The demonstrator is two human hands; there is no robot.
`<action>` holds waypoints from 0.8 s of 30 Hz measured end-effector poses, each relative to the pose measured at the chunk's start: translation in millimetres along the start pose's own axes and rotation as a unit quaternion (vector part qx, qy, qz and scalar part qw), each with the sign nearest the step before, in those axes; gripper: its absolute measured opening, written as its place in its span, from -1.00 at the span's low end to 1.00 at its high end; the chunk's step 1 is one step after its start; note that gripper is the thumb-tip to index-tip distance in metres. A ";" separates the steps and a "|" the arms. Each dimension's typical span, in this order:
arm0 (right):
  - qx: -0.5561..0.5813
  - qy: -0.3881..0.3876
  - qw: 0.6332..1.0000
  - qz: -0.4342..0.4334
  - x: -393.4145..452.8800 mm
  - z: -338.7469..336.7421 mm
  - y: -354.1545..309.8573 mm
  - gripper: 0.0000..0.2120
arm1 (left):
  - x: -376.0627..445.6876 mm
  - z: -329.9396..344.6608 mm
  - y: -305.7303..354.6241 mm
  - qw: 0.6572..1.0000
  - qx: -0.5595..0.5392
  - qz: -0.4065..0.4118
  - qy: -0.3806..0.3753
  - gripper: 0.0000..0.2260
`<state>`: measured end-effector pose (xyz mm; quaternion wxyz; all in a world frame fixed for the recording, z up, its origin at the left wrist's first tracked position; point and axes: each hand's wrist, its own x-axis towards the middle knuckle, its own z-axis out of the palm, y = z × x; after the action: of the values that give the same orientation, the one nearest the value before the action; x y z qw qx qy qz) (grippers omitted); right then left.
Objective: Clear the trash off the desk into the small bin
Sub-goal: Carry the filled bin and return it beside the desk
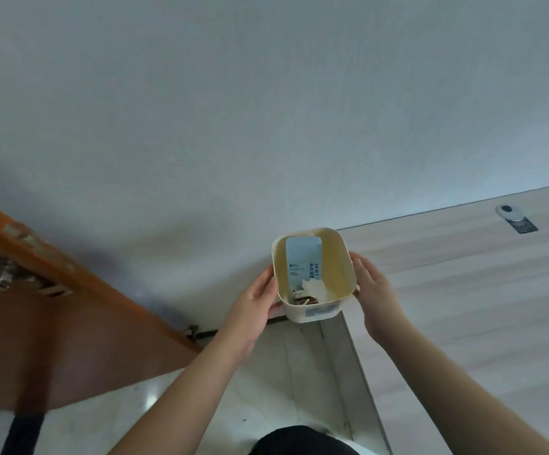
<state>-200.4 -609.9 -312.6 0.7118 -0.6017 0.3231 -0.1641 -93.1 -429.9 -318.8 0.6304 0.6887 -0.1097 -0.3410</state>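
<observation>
A small cream bin (338,257) is held at the left end of the pale wooden desk (463,290), next to the wall. Inside it lie a light-blue packet (303,257), a crumpled white tissue (314,287) and some brown scraps (301,301). My left hand (253,310) presses against the bin's left wall. My right hand (373,290) cups its right wall. I cannot tell whether the bin rests on the desk edge or hangs just off it.
A white round device (509,211) sits by a dark cable grommet (524,225) at the desk's far right. An orange wooden door (69,323) stands open on the left. Below the bin are the desk's white side panel (338,372) and a glossy tiled floor (135,415).
</observation>
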 end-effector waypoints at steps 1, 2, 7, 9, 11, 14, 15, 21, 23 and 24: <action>0.001 0.016 1.000 0.001 6.2 -0.2 0.4 -0.69 | 10.7 1.7 1.9 1.000 0.006 -0.006 -0.013 -0.68; 0.002 0.032 0.999 0.002 12.4 0.3 0.9 -0.69 | 21.5 2.9 2.8 1.000 0.010 -0.011 -0.027 -0.68; -0.023 0.095 0.995 0.012 42.2 6.3 -1.1 -0.68 | 74.8 0.0 6.4 0.994 -0.033 -0.057 -0.087 -0.71; -0.036 0.132 0.990 0.026 53.5 8.4 -1.6 -0.69 | 92.5 -4.3 6.2 0.990 -0.051 -0.077 -0.106 -0.69; -0.038 0.155 0.986 0.039 65.1 9.9 -2.8 -0.66 | 107.8 -6.8 9.5 0.986 -0.053 -0.080 -0.137 -0.68; -0.037 0.179 0.981 0.061 79.6 12.1 -1.5 -0.56 | 131.8 -5.2 10.4 0.979 -0.063 -0.101 -0.167 -0.67; -0.033 0.188 0.979 0.067 82.9 12.4 -0.3 -0.53 | 138.9 -3.2 10.8 0.977 -0.059 -0.102 -0.179 -0.66; -0.011 0.240 0.965 0.101 99.4 0.1 9.6 -0.48 | 174.0 17.6 12.8 0.968 -0.045 -0.107 -0.223 -0.66; -0.009 0.245 0.963 0.112 107.2 -6.0 10.9 -0.47 | 185.5 24.4 13.1 0.965 -0.046 -0.116 -0.230 -0.62; -0.011 0.246 0.962 0.115 112.0 -10.1 11.0 -0.47 | 190.9 28.4 14.4 0.963 -0.048 -0.120 -0.236 -0.59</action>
<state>-126.1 -684.7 -353.3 0.6180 -0.5091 0.5569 -0.2206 35.6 -566.0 -367.7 0.5733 0.5655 -0.1554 -0.5722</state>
